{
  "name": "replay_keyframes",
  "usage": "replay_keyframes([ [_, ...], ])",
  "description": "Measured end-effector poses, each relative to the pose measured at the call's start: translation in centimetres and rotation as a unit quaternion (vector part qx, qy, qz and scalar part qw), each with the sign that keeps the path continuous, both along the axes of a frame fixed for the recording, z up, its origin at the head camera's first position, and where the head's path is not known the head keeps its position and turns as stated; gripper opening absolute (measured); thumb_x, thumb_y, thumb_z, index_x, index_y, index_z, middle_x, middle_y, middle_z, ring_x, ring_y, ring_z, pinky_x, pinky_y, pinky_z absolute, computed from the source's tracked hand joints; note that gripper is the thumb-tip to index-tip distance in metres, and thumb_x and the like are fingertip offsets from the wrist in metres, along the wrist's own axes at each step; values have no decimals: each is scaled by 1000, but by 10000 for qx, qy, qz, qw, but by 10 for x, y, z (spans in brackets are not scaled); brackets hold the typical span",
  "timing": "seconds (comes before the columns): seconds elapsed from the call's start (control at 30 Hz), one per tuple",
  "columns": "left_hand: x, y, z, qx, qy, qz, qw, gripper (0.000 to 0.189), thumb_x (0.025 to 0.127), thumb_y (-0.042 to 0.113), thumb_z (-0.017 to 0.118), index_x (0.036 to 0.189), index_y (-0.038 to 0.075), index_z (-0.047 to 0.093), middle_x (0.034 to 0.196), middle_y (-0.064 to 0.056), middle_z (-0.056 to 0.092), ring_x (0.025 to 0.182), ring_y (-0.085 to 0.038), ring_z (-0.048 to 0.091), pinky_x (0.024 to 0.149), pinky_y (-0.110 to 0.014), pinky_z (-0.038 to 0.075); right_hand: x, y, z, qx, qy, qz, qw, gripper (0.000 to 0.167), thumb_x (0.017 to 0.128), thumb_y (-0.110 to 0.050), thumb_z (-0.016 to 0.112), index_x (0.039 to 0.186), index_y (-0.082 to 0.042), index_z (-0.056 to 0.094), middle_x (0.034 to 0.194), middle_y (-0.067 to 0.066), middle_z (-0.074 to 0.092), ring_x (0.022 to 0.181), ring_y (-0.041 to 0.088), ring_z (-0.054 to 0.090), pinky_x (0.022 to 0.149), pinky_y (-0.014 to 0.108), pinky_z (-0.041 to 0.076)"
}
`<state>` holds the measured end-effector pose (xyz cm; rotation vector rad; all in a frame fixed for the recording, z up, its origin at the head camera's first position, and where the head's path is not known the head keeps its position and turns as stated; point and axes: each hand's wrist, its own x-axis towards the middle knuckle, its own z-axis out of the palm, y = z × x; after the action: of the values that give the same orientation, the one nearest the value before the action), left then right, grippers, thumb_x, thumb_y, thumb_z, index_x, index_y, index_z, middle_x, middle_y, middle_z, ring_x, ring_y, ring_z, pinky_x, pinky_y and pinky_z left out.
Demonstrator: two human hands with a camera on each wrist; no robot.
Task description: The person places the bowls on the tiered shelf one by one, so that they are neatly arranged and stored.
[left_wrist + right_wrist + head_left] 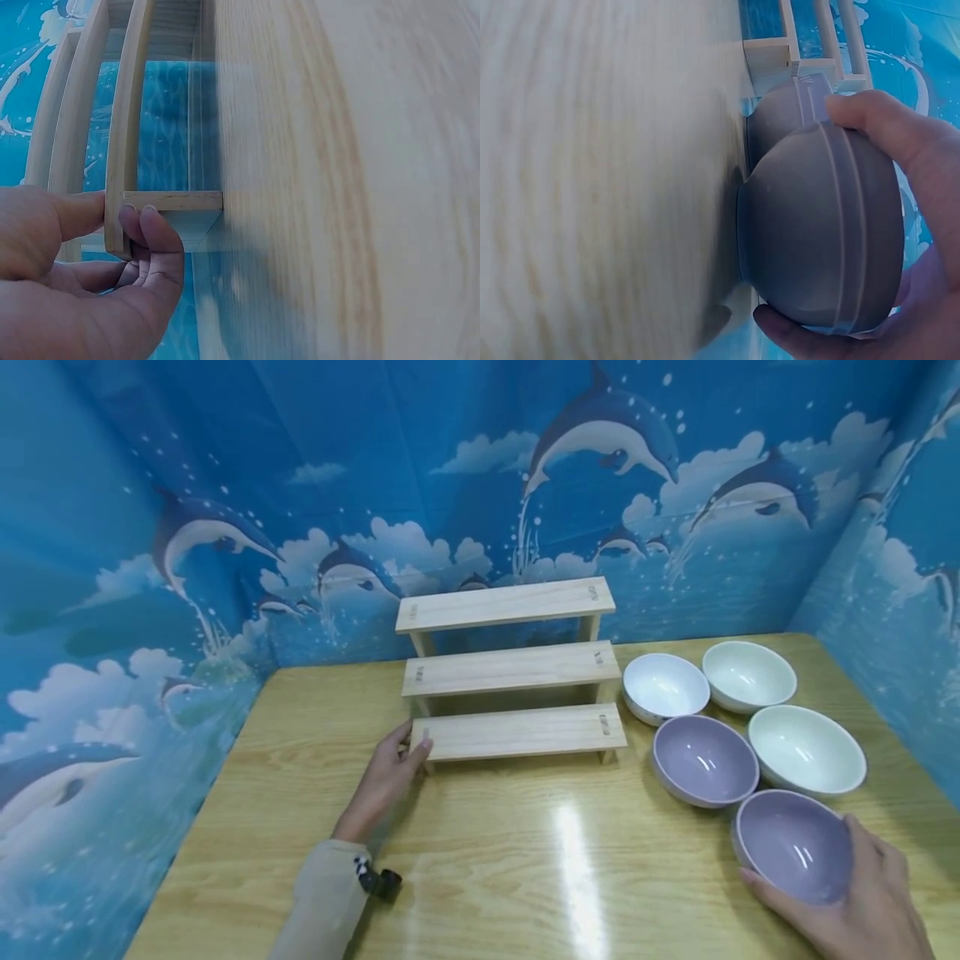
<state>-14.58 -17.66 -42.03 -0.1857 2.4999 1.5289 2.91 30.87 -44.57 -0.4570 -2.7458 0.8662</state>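
Note:
A three-step wooden rack (517,732) of pale planks stands at the back middle of the table. My left hand (385,775) pinches the left end of its lowest plank (118,169), thumb on one face and curled fingers on the other, beside the short leg (172,200). At the front right, my right hand (873,893) grips a purple bowl (795,845) by its right side, with thumb and fingers spread around it. This bowl (802,225) stands upright with its foot at the tabletop. Just behind it is another purple bowl (705,760).
A white bowl (666,687) stands right of the rack, close to its end. Two pale green bowls (750,675) (806,750) line the right side of the wooden table (480,860). Dolphin-printed cloth (450,468) walls off the back and both sides.

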Motion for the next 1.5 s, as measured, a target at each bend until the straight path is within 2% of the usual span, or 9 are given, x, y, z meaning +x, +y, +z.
replay_keyframes([
  [0.4,1,3,1,122,98,-127,9998,64,108,28,53,161,9,24,122,-13,52,81,-21,58,66,-34,51,4,-3,2,119,-481,-186,9986,136,63,-46,94,158,5,12,145,45,22,116,60,34,76,73,37],
  [0.6,1,1,1,-12,81,-97,9999,62,108,29,52,161,11,26,120,-12,53,84,-21,60,71,-36,53,7,-12,9,58,-230,-117,9996,134,59,-42,97,158,2,18,145,43,24,114,60,37,75,73,37],
  [0.8,0,0,1,3,76,-115,9999,61,108,28,52,161,11,28,118,-13,52,83,-20,58,69,-34,52,9,-26,22,100,-33,-5,9999,134,55,-42,99,158,-2,23,143,40,29,114,57,38,74,70,38],
  [0.97,0,-1,0,7,41,-92,9999,62,108,27,52,161,10,26,119,-13,51,82,-19,55,66,-32,50,10,-41,36,121,413,285,9987,135,46,-36,102,156,-4,30,138,38,35,113,53,40,71,65,37],
  [1.13,-1,-1,1,-32,-33,-47,10000,62,108,27,53,161,11,26,119,-12,51,81,-19,55,63,-31,50,8,-54,48,153,574,586,9965,145,41,-35,104,159,-5,26,138,36,36,105,56,45,68,71,40],
  [1.23,-1,-1,1,-11,-29,-58,10000,62,108,27,52,161,11,26,119,-13,51,80,-20,56,63,-32,50,5,-62,54,185,617,822,9945,146,41,-38,104,160,-7,26,138,32,38,105,52,47,67,66,42],
  [1.27,-1,-1,1,-5,-24,-67,10000,62,108,27,52,161,10,26,120,-13,51,81,-19,56,64,-32,50,4,-65,56,162,672,930,9933,146,41,-38,104,160,-8,26,138,31,39,106,51,48,67,65,42],
  [1.37,-1,-1,1,26,-27,-48,10000,62,108,27,53,161,10,25,121,-13,51,82,-19,56,65,-32,51,-2,-72,61,150,863,1248,9883,147,39,-40,104,161,-11,26,138,26,42,108,46,49,69,48,44],
  [1.5,-2,-1,1,24,-29,-37,10000,63,107,27,53,161,9,25,121,-14,51,83,-19,56,66,-32,51,-9,-82,67,130,1215,1708,9777,148,35,-42,105,160,-11,30,135,25,46,106,45,52,68,51,47],
])
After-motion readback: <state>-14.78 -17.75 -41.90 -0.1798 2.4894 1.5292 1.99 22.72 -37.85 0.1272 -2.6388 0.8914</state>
